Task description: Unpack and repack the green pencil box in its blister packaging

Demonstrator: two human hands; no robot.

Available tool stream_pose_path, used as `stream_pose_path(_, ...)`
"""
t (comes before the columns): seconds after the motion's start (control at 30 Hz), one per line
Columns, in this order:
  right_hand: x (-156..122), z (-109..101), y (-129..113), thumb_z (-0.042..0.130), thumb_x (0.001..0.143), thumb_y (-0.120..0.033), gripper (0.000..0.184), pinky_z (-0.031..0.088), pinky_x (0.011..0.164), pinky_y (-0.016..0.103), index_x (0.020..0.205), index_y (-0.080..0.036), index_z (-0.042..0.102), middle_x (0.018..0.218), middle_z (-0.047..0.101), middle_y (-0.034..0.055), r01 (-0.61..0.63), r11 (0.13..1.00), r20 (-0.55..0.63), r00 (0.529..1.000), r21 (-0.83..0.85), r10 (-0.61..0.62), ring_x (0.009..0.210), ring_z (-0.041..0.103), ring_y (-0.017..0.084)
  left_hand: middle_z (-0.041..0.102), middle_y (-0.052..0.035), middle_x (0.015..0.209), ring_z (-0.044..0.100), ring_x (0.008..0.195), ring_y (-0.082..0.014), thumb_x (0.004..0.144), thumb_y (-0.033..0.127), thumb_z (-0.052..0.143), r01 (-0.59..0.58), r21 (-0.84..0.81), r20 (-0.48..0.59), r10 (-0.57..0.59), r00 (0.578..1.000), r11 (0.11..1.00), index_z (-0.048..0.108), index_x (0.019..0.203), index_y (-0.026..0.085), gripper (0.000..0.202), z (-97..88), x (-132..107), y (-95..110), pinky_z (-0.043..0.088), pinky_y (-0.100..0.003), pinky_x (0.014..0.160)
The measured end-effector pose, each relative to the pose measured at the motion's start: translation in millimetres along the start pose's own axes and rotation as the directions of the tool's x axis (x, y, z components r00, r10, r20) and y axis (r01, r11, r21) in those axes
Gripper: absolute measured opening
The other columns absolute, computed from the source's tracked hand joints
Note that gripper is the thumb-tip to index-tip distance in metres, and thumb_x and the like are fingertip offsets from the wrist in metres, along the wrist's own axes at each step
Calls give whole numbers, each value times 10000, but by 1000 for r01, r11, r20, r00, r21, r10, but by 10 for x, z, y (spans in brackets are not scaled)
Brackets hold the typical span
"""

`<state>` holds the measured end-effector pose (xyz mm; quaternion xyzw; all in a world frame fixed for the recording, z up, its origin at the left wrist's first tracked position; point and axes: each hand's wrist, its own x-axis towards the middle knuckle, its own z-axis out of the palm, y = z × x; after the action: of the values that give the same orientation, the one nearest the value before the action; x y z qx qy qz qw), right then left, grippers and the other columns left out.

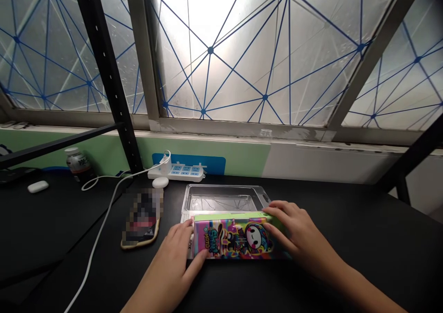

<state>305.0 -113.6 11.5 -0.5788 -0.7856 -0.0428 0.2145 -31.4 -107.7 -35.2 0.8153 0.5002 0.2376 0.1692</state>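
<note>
A long pencil box (235, 240) with a bright cartoon print and a light green edge stands on the black table in front of me. My left hand (180, 253) grips its left end, thumb on the printed front and fingers at the back edge. At the other end, my right hand (294, 227) has its fingers over the top corner and the right side; part of that end is hidden beneath them. Just behind the box lies a clear plastic packaging tray (221, 203). A printed card with lettering shows partly under the box's left side.
Left of the box lies a phone (141, 218), its screen blurred. Behind it are a white earbud case (160, 183) and a power strip (182, 172) with a white cable. A bottle (79, 164) and a white mouse-like object (38, 186) sit far left. Black metal posts flank the table.
</note>
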Motion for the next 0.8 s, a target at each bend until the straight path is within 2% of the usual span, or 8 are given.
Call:
stream_pose_path(0.07, 54, 43, -78, 540, 940, -522, 395, 471, 918, 483, 1221, -261, 635, 1261, 636, 118, 62, 995, -8, 998, -73, -63, 1150, 579, 318, 502, -133, 1475, 431, 1383, -324, 975, 529, 465, 28, 14, -37, -27, 999, 1000, 454, 1453, 188, 588, 27, -6, -29, 385, -505, 1132)
stream_pose_path(0.13, 86, 114, -189, 566, 928, -521, 436, 439, 957, 495, 1243, -223, 612, 1259, 636, 138, 106, 990, -1, 994, -88, -106, 1170, 563, 324, 494, -128, 1486, 429, 1389, -311, 982, 529, 444, 35, 8, -29, -35, 999, 999, 410, 1487, 185, 611, 38, -5, -48, 389, -482, 1133)
stream_pose_path(0.33, 217, 240, -592, 546, 950, -506, 434, 402, 976, 509, 1259, -202, 578, 1217, 640, 132, 140, 990, 113, 984, -14, -138, 1131, 560, 318, 424, -118, 1548, 357, 1439, -307, 1004, 530, 375, 49, -17, 22, -49, 999, 999, 380, 1520, 172, 628, 21, 28, -67, 335, -481, 1164)
stream_pose_path(0.43, 311, 245, -705, 548, 950, -507, 389, 419, 937, 500, 1200, -214, 603, 1138, 646, 104, 140, 989, 183, 972, 53, -148, 1062, 569, 302, 398, -108, 1567, 382, 1426, -302, 1011, 501, 375, 61, -79, 22, -59, 998, 995, 252, 1575, 199, 652, 19, 14, -82, 353, -472, 1147)
stream_pose_path(0.5, 358, 271, -729, 547, 951, -500, 360, 433, 908, 495, 1162, -215, 611, 1082, 642, 93, 127, 989, 195, 971, 72, -139, 1017, 568, 295, 366, -104, 1585, 395, 1413, -305, 984, 484, 462, 77, -121, 41, -72, 997, 990, 151, 1597, 219, 737, 13, -4, -81, 365, -465, 1136)
stream_pose_path(0.63, 381, 392, -716, 466, 1003, -343, 205, 464, 844, 449, 1045, -201, 608, 1011, 611, 93, 112, 992, 136, 983, 66, -120, 953, 553, 270, 323, -85, 1608, 422, 1379, -313, 866, 367, 679, 83, -155, 73, -72, 995, 984, 27, 1600, 277, 986, -19, -17, -56, 365, -462, 1131)
stream_pose_path(0.8, 348, 498, -716, 415, 1005, -233, 156, 496, 820, 427, 991, -206, 568, 971, 586, 91, 173, 984, -10, 985, 40, -173, 918, 550, 257, 417, -69, 1560, 489, 1314, -305, 897, 338, 633, 53, -168, 64, -43, 997, 984, -2, 1594, 319, 943, -60, 4, -38, 397, -468, 1101)
